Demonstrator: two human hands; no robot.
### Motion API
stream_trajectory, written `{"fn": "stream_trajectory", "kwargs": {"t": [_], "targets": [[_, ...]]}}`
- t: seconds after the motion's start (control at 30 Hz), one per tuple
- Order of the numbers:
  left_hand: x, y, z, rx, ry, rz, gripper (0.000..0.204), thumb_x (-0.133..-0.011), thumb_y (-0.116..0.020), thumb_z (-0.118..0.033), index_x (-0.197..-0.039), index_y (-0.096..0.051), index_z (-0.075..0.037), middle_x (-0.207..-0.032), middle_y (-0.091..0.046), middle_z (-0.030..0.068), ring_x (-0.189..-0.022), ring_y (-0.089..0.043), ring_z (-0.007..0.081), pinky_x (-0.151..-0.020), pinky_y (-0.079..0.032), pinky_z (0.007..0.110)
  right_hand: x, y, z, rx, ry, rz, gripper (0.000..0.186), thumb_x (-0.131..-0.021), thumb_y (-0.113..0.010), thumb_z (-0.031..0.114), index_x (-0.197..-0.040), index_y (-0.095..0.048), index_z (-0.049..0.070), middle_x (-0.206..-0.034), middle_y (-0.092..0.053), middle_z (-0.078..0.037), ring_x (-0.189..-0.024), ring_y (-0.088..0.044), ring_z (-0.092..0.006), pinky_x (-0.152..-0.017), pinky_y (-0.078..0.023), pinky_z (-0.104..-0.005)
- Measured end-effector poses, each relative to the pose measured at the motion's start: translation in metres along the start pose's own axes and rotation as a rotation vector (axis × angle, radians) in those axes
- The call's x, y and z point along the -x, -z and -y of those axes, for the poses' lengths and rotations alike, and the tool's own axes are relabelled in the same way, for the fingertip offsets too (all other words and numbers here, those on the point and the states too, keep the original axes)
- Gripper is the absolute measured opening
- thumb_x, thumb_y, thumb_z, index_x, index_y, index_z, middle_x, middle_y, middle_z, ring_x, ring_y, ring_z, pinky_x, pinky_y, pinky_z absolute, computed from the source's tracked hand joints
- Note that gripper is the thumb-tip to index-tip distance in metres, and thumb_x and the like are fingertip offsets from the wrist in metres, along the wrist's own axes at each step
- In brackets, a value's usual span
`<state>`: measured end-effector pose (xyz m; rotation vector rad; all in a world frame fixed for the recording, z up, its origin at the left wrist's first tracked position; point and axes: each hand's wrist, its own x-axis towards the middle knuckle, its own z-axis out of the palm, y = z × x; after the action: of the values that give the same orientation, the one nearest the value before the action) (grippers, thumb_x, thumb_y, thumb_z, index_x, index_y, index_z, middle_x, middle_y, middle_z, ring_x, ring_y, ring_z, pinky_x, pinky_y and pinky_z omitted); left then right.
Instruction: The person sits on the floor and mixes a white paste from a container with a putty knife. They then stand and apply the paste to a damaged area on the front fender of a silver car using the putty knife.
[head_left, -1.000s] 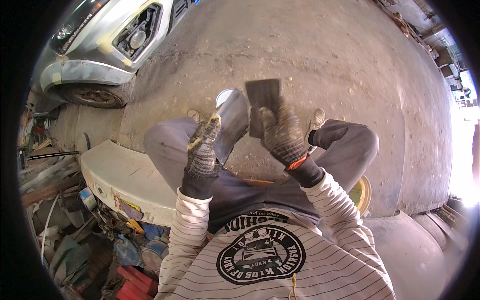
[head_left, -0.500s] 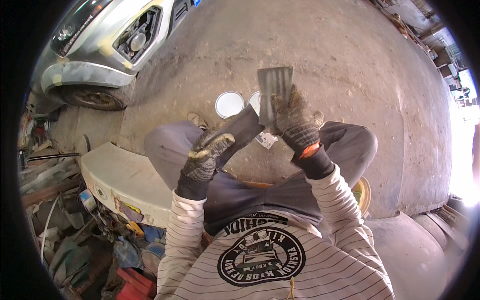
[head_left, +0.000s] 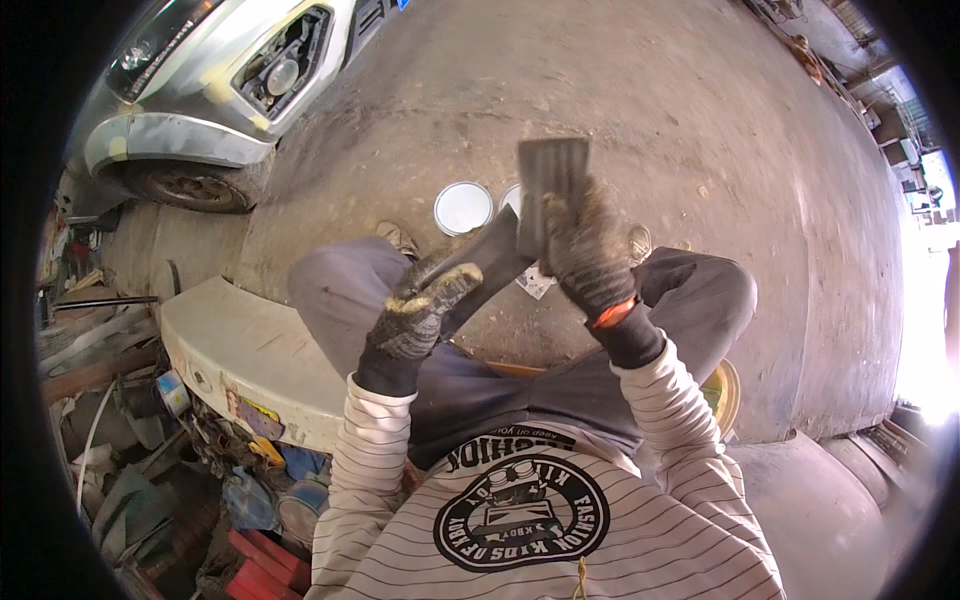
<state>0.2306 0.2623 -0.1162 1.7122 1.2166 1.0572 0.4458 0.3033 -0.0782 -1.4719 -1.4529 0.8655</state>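
Note:
My left hand [head_left: 420, 318], in a dark knit work glove with a pale worn thumb, is closed around a dark, flat, flexible-looking sheet [head_left: 492, 262]. The sheet slants up to the right, and its upper end meets or overlaps the edge of a grey ribbed flat pad [head_left: 553, 165]. Gripping that pad from its right side is my right hand [head_left: 588, 255], gloved alike, with an orange band at the wrist. Motion smears the right fingers and the pad. Both hands are raised in front of my knees; whether sheet and pad touch I cannot tell.
On the floor beyond my hands sit two round white-topped cans or lids [head_left: 463, 208] and a small printed card [head_left: 536, 283]. A car with an open headlight housing [head_left: 283, 75] stands far left. A pale curved panel [head_left: 250, 335] and piled scrap [head_left: 160, 490] lie left; a yellow bucket [head_left: 733, 400] is right.
My right hand has moved slightly down and left, with the grey pad still in it. My left hand has shifted a little right, and the dark sheet shows narrower.

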Motion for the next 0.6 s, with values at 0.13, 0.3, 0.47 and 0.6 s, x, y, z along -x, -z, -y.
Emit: {"fn": "stream_trajectory", "kwargs": {"t": [0.13, 0.3, 0.47, 0.6], "targets": [[0.000, -0.004, 0.001, -0.082, -0.127, -0.021, 0.042, -0.089, -0.066, -0.002, -0.131, -0.061, -0.006, -0.121, -0.066, 0.0169, -0.110, -0.065, 0.0294, -0.095, -0.052, 0.035, 0.004, -0.004, 0.005, 0.235, 0.351, 0.117, 0.035, -0.097, -0.055, 0.015, -0.127, -0.050, -0.004, -0.108, -0.065, -0.024, -0.092, -0.068, -0.0337, -0.073, -0.054, -0.0399], [-0.004, -0.007, 0.001, -0.097, -0.150, -0.124, 0.039, -0.097, -0.057, -0.002, -0.136, -0.056, -0.006, -0.119, -0.066, 0.0140, -0.102, -0.065, 0.0225, -0.087, -0.053, 0.033, 0.008, -0.002, 0.010, 0.068, 0.078, 0.132, 0.030, -0.096, -0.057, 0.020, -0.116, -0.054, -0.002, -0.103, -0.064, -0.029, -0.094, -0.065, -0.0446, -0.075, -0.053, -0.0469], [-0.006, -0.006, 0.014, -0.090, 0.326, 0.063, 0.041, -0.097, -0.055, 0.000, -0.137, -0.053, -0.003, -0.122, -0.064, 0.0143, -0.102, -0.064, 0.0232, -0.086, -0.053, 0.032, 0.017, -0.008, 0.014, 0.064, 0.273, 0.070, 0.029, -0.098, -0.055, 0.017, -0.120, -0.054, -0.002, -0.091, -0.067, -0.021, -0.080, -0.068, -0.0368, -0.067, -0.053, -0.0419], [-0.016, -0.010, 0.014, -0.266, -0.030, 0.016, 0.049, -0.090, -0.056, 0.006, -0.139, -0.052, -0.003, -0.118, -0.063, 0.0126, -0.089, -0.064, 0.0206, -0.079, -0.053, 0.030, 0.013, -0.012, 0.003, 0.044, 0.143, 0.013, 0.027, -0.097, -0.056, 0.014, -0.117, -0.056, -0.004, -0.091, -0.068, -0.020, -0.084, -0.069, -0.0321, -0.070, -0.053, -0.0408]]}}
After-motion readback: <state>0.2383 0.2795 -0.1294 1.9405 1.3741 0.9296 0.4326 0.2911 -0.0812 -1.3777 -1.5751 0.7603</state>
